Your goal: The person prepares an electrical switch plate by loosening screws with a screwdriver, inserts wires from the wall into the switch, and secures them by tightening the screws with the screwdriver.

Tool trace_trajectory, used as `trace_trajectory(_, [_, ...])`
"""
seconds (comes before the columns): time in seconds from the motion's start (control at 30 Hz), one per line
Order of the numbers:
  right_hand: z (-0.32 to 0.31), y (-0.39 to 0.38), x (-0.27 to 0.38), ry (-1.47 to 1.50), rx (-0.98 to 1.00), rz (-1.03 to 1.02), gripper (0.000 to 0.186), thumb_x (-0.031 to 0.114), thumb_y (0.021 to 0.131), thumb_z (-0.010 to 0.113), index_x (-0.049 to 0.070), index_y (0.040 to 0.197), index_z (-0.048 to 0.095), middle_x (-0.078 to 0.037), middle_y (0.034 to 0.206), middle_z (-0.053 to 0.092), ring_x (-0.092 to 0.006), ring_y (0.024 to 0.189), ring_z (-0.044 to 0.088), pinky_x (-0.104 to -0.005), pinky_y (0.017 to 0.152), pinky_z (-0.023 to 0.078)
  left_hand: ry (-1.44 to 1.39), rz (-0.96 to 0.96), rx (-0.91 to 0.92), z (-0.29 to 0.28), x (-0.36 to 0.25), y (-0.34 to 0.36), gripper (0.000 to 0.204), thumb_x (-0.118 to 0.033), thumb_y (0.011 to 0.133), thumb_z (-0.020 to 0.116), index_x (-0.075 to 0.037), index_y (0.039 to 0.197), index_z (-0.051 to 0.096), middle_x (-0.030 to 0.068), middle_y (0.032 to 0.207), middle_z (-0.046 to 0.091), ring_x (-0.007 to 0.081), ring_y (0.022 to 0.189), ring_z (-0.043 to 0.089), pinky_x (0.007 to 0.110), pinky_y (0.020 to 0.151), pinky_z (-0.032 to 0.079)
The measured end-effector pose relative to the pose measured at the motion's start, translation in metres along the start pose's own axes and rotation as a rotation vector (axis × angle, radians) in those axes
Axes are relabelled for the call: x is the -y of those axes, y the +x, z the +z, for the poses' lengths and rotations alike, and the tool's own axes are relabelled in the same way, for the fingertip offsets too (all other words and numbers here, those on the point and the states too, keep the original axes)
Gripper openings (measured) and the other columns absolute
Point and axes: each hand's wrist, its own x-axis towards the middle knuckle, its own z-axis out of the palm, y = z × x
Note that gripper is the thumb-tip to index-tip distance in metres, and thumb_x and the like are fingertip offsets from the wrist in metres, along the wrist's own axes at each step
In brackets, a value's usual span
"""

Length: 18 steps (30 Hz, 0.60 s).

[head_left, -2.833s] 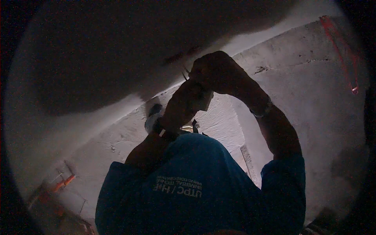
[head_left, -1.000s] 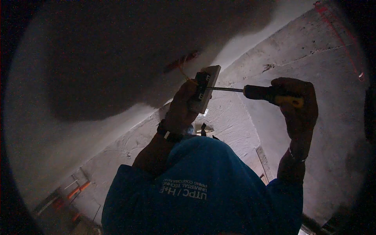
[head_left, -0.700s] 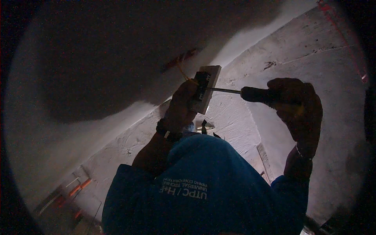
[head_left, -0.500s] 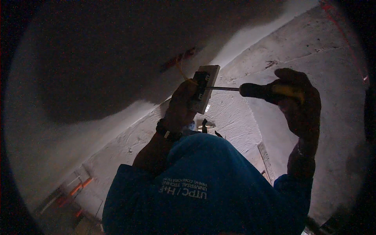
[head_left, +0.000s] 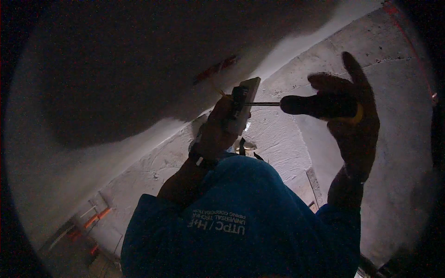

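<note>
My left hand (head_left: 214,121) is closed around a pale rectangular plate (head_left: 251,88) with a black module (head_left: 238,96) on it, held edge-on below the dark surface above. Thin yellowish wires (head_left: 220,91) run from a reddish elongated opening (head_left: 215,69) down toward the module. My right hand (head_left: 352,139) holds a screwdriver (head_left: 303,105) with a black and yellow handle between thumb and fingers, two fingers raised off it. Its metal shaft lies horizontally, the tip at the black module. Darkness hides the screw and the undersides of my fingers.
Pale, rough concrete surfaces (head_left: 287,139) show behind my hands, meeting the shadowed surface along a diagonal edge. Orange pipes (head_left: 96,217) are at lower left, a red line or cord (head_left: 412,51) at upper right. My blue shirt fills the lower middle.
Earlier my hands were together; since then they parted, showing the screwdriver at the module. In the last half second my right fingers have lifted and stretched upward, while my left hand stayed nearly still.
</note>
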Motion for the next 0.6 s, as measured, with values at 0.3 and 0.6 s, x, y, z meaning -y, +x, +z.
trace_trajectory(0.3, [-0.004, -0.001, 0.013, -0.167, 0.103, -0.002, 0.051, 0.011, 0.085, 0.061, 0.002, 0.131, 0.041, -0.013, 0.109, 0.063, -0.0182, 0.099, 0.061, -0.0300, 0.082, 0.051, 0.270, 0.201, 0.162, -0.003, 0.007, 0.006, 0.038, -0.001, 0.073, 0.060, -0.004, 0.111, 0.053, 0.0131, 0.091, 0.056, 0.0260, 0.075, 0.057, 0.037, 0.064, 0.048])
trace_trajectory(0.6, [-0.010, 0.002, -0.023, -0.240, 0.228, -0.044, 0.052, 0.012, 0.083, 0.062, 0.005, 0.131, 0.044, -0.011, 0.102, 0.066, -0.0203, 0.091, 0.064, -0.0337, 0.084, 0.049, 0.210, 0.186, 0.038, 0.000, 0.040, 0.007, 0.028, -0.015, 0.083, 0.060, -0.004, 0.109, 0.054, 0.0115, 0.088, 0.058, 0.0201, 0.074, 0.057, 0.033, 0.062, 0.047])
